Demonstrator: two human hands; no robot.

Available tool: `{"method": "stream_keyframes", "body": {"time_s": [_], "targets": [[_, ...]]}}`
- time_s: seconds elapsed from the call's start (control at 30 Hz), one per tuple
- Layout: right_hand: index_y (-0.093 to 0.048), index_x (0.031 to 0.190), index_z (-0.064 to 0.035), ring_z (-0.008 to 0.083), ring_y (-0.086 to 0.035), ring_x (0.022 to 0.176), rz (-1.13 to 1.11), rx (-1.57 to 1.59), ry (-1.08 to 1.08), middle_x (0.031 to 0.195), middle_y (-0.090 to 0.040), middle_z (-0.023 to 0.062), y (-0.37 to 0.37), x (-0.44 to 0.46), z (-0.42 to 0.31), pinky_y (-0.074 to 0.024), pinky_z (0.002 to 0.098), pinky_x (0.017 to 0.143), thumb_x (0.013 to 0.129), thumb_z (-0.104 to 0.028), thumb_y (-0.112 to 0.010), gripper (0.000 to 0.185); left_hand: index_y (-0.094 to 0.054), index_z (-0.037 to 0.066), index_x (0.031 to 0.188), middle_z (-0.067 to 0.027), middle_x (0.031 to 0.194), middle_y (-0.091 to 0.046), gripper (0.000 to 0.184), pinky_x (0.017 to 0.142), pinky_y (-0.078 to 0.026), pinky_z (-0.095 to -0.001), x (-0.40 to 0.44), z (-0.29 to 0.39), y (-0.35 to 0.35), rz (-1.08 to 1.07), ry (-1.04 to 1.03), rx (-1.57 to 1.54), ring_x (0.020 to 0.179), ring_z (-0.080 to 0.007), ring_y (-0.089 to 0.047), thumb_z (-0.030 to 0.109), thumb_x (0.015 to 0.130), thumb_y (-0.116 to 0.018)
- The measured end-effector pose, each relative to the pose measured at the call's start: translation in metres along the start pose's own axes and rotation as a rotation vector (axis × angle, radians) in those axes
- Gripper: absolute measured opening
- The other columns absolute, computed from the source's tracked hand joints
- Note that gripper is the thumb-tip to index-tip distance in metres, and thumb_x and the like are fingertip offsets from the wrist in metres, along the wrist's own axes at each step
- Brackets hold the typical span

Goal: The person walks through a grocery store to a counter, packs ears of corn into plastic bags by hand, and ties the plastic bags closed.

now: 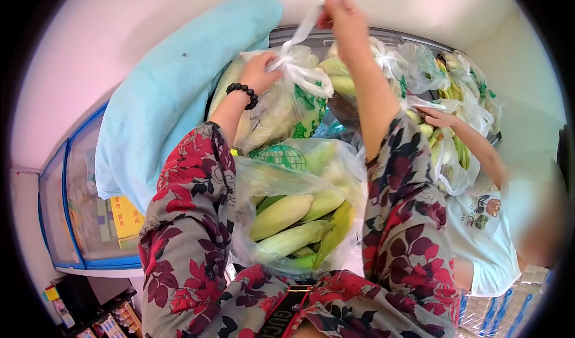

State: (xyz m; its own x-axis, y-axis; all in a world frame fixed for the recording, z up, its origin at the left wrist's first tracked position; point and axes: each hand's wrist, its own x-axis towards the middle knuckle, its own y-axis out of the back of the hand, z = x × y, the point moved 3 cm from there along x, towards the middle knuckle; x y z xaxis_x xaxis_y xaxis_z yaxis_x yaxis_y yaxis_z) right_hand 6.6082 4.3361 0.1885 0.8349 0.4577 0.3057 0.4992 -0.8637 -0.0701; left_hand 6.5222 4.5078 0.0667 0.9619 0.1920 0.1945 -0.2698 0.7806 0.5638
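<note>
A clear plastic bag (263,119) with green print, full of corn ears in pale husks, lies in front of me, its white neck tied in a knot (290,65). Curled round the bag beside that knot is my left hand (260,74), with a black bead bracelet above it. Higher up, my right hand (344,20) pinches a white plastic strip (305,29) that runs taut from the knot. Closest to my body, an open plastic bag (239,212) holds several ears of corn (281,217) in green husks.
A light blue cloth (173,92) is draped on the left, by a blue-framed case (66,200). More tied bags (422,68) stand at the back right. Another person's hand (437,117) touches a bag of produce (455,164) on the right.
</note>
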Motion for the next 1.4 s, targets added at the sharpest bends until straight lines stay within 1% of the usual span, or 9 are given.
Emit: {"method": "stream_keyframes", "body": {"time_s": [0.17, 0.4, 0.57, 0.67, 0.8, 1.0, 1.1, 1.2, 1.4], "targets": [[-0.062, 0.1, 0.0012, 0.0223, -0.062, 0.093, -0.321, -0.704, -0.155, 0.093, -0.066, 0.0146, 0.004, -0.029, 0.075, -0.0478, 0.0342, 0.076, 0.077, -0.044, -0.067, 0.051, -0.063, 0.008, 0.088, -0.0119, 0.084, -0.063, 0.019, 0.073, -0.047, -0.0356, -0.016, 0.043, 0.024, 0.208, -0.036, 0.215, 0.082, -0.0247, -0.061, 0.019, 0.074, -0.07], [-0.063, 0.1, -0.011, 0.0329, -0.061, 0.096, -0.204, -1.263, -0.173, 0.097, -0.065, 0.0177, 0.023, -0.041, 0.089, -0.0475, 0.0443, 0.081, 0.075, -0.015, -0.055, 0.026, -0.063, 0.006, 0.086, -0.0124, 0.077, -0.06, 0.029, 0.067, -0.045, -0.0339, -0.022, 0.038, 0.077, 0.1, -0.261, 0.645, 0.071, -0.0249, -0.057, 0.031, 0.075, -0.071], [-0.064, 0.088, -0.0102, 0.0321, -0.061, 0.094, 0.119, -1.226, -0.398, 0.095, -0.065, 0.0147, 0.09, -0.055, 0.058, -0.0483, 0.0412, 0.078, 0.073, -0.016, -0.058, 0.017, -0.062, 0.005, 0.082, -0.0107, 0.081, -0.062, 0.027, 0.071, -0.046, -0.0352, -0.042, 0.012, 0.124, 0.288, 0.085, 0.408, 0.078, -0.0268, -0.06, 0.029, 0.074, -0.072], [-0.065, 0.089, -0.01, 0.0317, -0.059, 0.094, 0.092, -1.226, 0.109, 0.094, -0.064, 0.0135, 0.082, -0.064, 0.064, -0.0477, 0.0415, 0.078, 0.072, -0.015, -0.059, 0.019, -0.059, 0.005, 0.084, -0.0053, 0.078, -0.059, 0.022, 0.071, -0.047, -0.0318, -0.045, -0.001, 0.118, 0.459, -0.039, 0.215, 0.076, -0.0197, -0.06, 0.022, 0.074, -0.069], [-0.059, 0.098, -0.0096, 0.0316, -0.058, 0.093, -0.113, -0.802, 0.694, 0.095, -0.063, 0.0136, 0.013, -0.079, 0.033, -0.0431, 0.0433, 0.082, 0.071, -0.015, -0.062, 0.028, -0.058, 0.006, 0.09, -0.0103, 0.082, -0.062, 0.025, 0.072, -0.049, -0.0358, -0.039, 0.067, 0.066, -0.052, -0.206, 0.112, 0.079, -0.0265, -0.062, 0.022, 0.074, -0.069], [-0.058, 0.094, -0.0139, 0.0278, -0.062, 0.085, -0.804, -1.426, 0.218, 0.084, -0.065, 0.0094, 0.018, -0.098, 0.068, -0.0419, 0.0422, 0.081, 0.075, -0.016, -0.06, 0.019, -0.064, 0.008, 0.092, -0.0158, 0.086, -0.064, 0.03, 0.072, -0.049, -0.043, -0.072, 0.077, 0.089, -0.524, -0.15, 0.894, 0.08, -0.0345, -0.061, 0.031, 0.073, -0.068], [-0.059, 0.072, -0.0126, 0.0267, -0.061, 0.074, -0.636, -1.529, 0.379, 0.07, -0.06, 0.0062, 0.079, -0.105, 0.048, -0.0417, 0.0403, 0.077, 0.073, -0.016, -0.057, 0.004, -0.068, 0.009, 0.078, -0.0127, 0.08, -0.065, 0.027, 0.067, -0.049, -0.0423, -0.12, 0.042, 0.147, -0.532, 0.068, 1.148, 0.077, -0.0325, -0.061, 0.036, 0.072, -0.068], [-0.064, 0.079, -0.0095, 0.0291, -0.059, 0.084, -0.419, -1.65, 0.229, 0.082, -0.061, 0.0104, 0.123, -0.107, 0.014, -0.0435, 0.043, 0.079, 0.073, -0.008, -0.056, 0.01, -0.063, 0.009, 0.071, -0.0099, 0.077, -0.061, 0.014, 0.067, -0.044, -0.0414, -0.172, 0.042, 0.161, -0.55, -0.14, 0.96, 0.075, -0.0299, -0.057, 0.022, 0.068, -0.07], [-0.061, 0.101, -0.0053, 0.0316, -0.056, 0.099, -0.28, -0.78, 0.445, 0.103, -0.059, 0.0133, 0.011, -0.106, -0.06, -0.0446, 0.038, 0.086, 0.078, -0.001, -0.051, 0.025, -0.06, 0.008, 0.092, -0.01, 0.082, -0.061, 0.026, 0.074, -0.046, -0.0381, -0.199, 0.118, 0.113, -0.494, -0.436, 0.439, 0.082, -0.031, -0.058, 0.019, 0.069, -0.065]]}}
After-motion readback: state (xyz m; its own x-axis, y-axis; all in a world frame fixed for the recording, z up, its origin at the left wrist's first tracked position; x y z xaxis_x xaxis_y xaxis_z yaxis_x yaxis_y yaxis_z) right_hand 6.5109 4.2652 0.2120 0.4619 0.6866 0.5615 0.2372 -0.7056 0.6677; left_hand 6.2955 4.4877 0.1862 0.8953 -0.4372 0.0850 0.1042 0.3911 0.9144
